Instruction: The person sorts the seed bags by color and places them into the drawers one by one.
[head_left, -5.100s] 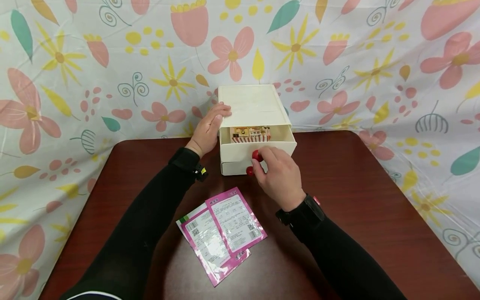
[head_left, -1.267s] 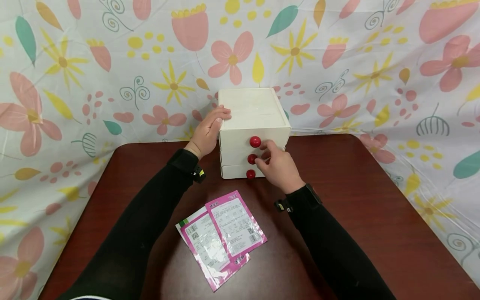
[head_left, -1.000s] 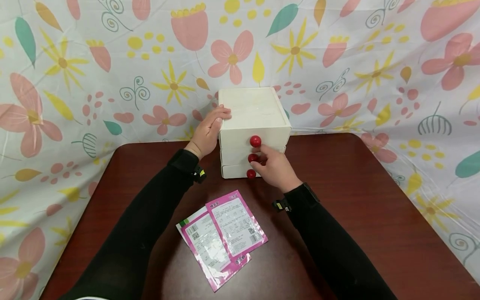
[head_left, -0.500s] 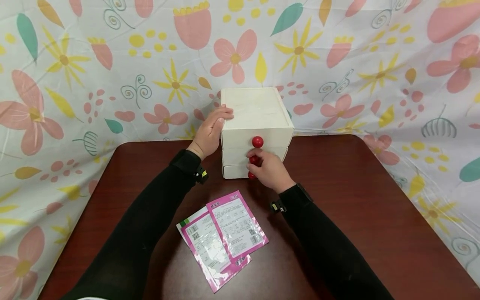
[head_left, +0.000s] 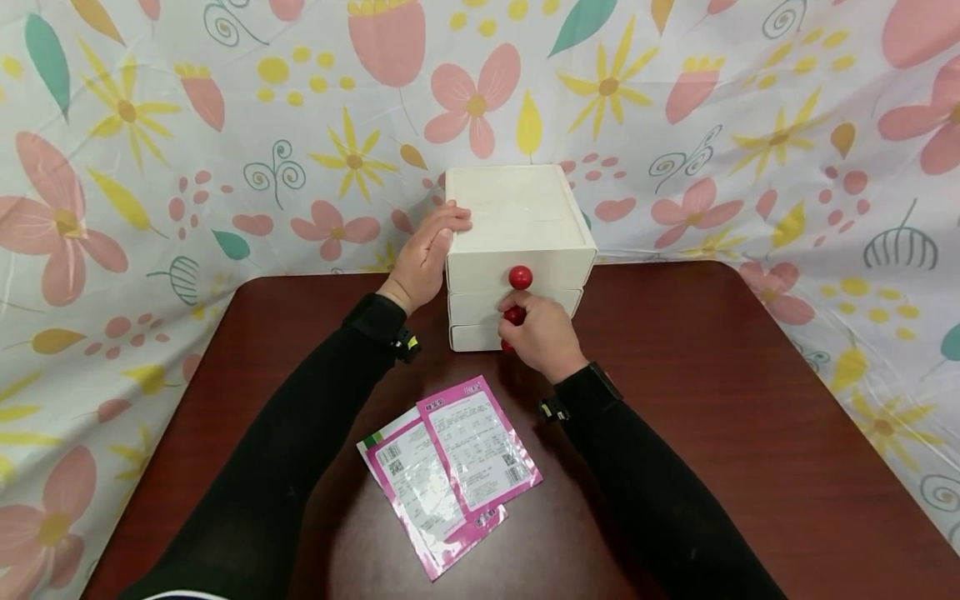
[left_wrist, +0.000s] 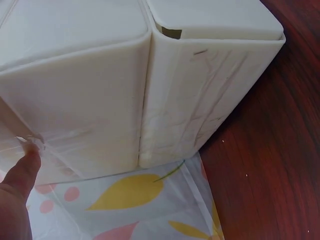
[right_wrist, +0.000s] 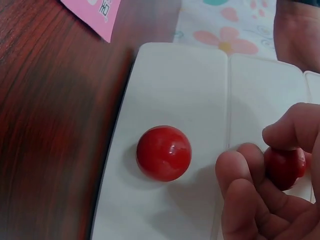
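Observation:
A small white drawer unit [head_left: 517,208] with three stacked drawers stands at the back of the table, all three pushed in. My left hand [head_left: 423,258] rests on its left side, the fingertips lying over the top edge. In the left wrist view one finger [left_wrist: 22,172] touches the unit's white wall. With thumb and fingers my right hand [head_left: 547,337] pinches the red round knob [right_wrist: 284,167] of the middle drawer. The top knob [head_left: 520,277] is uncovered above it. Partly hidden by that hand in the head view, the bottom knob [right_wrist: 164,153] shows fully in the right wrist view.
Two pink-edged flat packets [head_left: 480,442] lie overlapping on the dark wooden table [head_left: 712,400], between the forearms and in front of the unit. A flowered cloth [head_left: 300,100] hangs behind and around the table.
The top drawer, pulled out with a striped packet inside 5.1 s ago, is now pushed in. My right hand has moved from the top knob down to the middle one. The left hand stays put.

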